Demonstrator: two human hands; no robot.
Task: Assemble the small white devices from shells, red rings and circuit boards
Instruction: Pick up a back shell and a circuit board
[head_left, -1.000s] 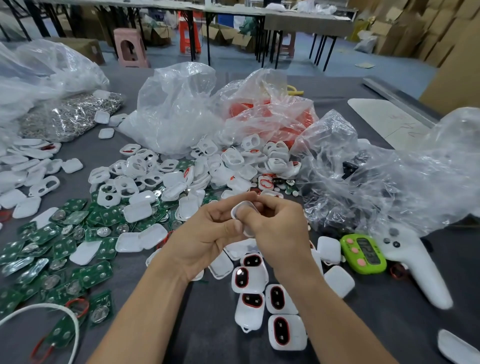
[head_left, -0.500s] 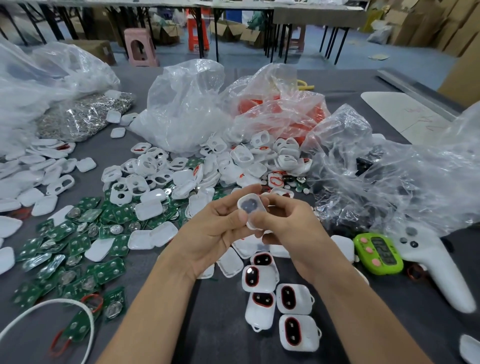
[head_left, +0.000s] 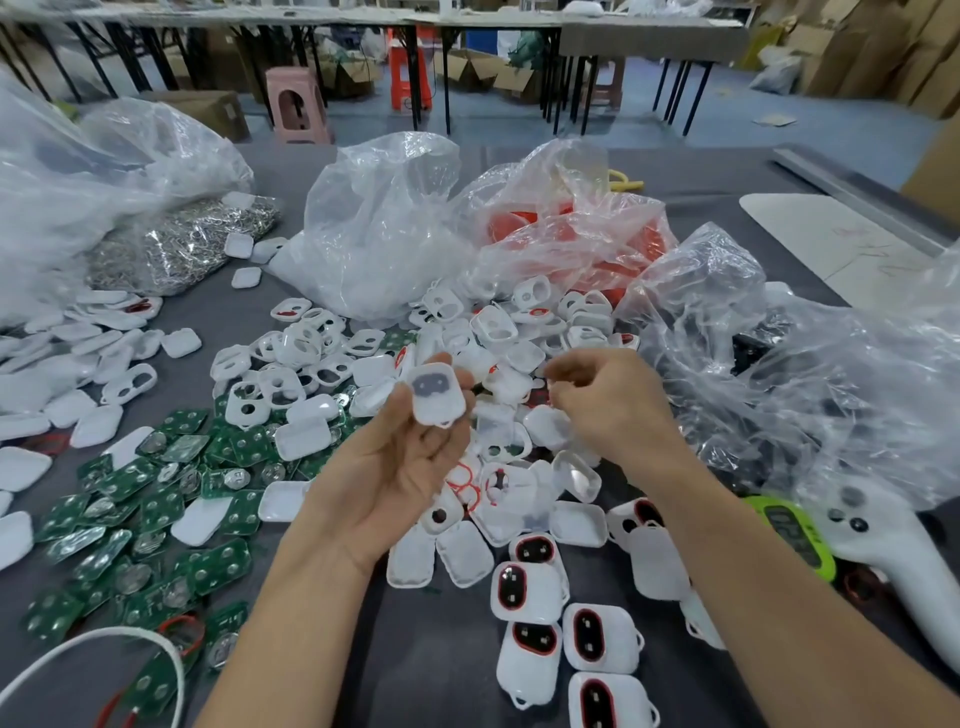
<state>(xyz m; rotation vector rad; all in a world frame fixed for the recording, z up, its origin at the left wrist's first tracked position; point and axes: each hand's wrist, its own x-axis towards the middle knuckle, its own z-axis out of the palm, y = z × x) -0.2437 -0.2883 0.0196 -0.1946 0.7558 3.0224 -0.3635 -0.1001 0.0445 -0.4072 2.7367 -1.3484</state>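
Two hands split: half second ago both worked one white shell (head_left: 436, 395), now only my left hand (head_left: 395, 467) pinches it by edges, grey window facing me, raised over shell pile (head_left: 498, 332). My right hand (head_left: 608, 410) off it, fingers curled above pile; blurred, cannot tell if holding anything. No red in window, so I guess ring goes next. Loose red rings (head_left: 470, 486) lie on table below. Finished devices (head_left: 530, 592) sit near me.

Probably an assembly workshop: heaped white shells (head_left: 311, 353) and circuit boards (head_left: 156, 499), bulk plastic bags (head_left: 384, 228), cardboard boxes (head_left: 857, 52) behind.
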